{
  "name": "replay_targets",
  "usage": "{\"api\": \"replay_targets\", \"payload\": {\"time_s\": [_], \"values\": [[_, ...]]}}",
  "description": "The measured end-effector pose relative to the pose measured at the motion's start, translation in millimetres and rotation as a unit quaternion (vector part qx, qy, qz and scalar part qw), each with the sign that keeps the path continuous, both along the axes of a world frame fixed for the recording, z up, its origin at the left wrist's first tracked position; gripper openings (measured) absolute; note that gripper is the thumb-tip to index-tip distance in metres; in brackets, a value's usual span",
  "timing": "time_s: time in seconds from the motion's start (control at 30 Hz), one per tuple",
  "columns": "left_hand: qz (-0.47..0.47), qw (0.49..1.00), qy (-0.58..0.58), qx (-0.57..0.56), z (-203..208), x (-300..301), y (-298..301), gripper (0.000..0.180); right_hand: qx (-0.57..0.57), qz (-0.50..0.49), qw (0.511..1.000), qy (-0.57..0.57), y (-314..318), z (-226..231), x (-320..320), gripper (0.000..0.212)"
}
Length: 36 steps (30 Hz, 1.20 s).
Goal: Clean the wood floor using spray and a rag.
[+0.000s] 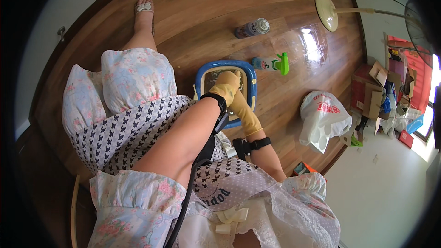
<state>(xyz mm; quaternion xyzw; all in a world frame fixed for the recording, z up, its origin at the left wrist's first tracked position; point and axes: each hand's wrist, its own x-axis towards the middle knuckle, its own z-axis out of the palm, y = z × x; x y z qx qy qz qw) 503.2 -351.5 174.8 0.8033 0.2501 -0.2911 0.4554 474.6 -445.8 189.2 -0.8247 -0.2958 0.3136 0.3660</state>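
Both my hands wear long yellow rubber gloves and reach down into a basin (225, 63) with a blue rim and a beige inner wall, which stands on the wooden floor. My left hand (226, 85) looks closed in a rounded fist over the basin; anything inside it is hidden. Close against it, my right hand (244, 111) comes in from the lower right, its fingers covered by the left glove. What lies at the bottom of the basin is mostly blocked from sight. Black straps circle both my wrists.
Just beyond the basin lies a spray bottle (268, 64) with a green trigger head. Farther off is an aerosol can (252, 28). To the right sit a white plastic bag (323, 119), a fan's round base (325, 11) and open cardboard boxes (367, 87) by the wall.
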Motion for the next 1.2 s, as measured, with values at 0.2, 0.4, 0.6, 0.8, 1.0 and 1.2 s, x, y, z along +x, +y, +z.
{"api": "replay_targets", "payload": {"time_s": [0.2,0.4,0.6,0.8,1.0,1.2], "values": [[0.071,0.995,-0.028,-0.063,4,0,8,0.054,-0.038,-0.207,0.975,0.065,7,-11,-9,0.057],[0.233,0.881,-0.004,-0.411,17,2,17,0.039,0.167,-0.224,0.873,0.401,-17,38,5,0.058],[0.208,0.782,0.016,-0.587,47,6,13,0.027,0.452,-0.259,0.568,0.637,-41,22,-14,0.065],[0.044,0.824,0.005,-0.565,54,6,14,0.030,0.372,-0.263,0.614,0.644,-46,20,-4,0.029],[-0.050,0.909,0.009,-0.415,53,6,16,0.026,0.228,-0.226,0.729,0.604,-19,43,-1,0.013],[0.034,0.963,-0.106,-0.247,41,1,2,0.026,0.161,-0.243,0.780,0.554,-17,27,1,0.014]]}}
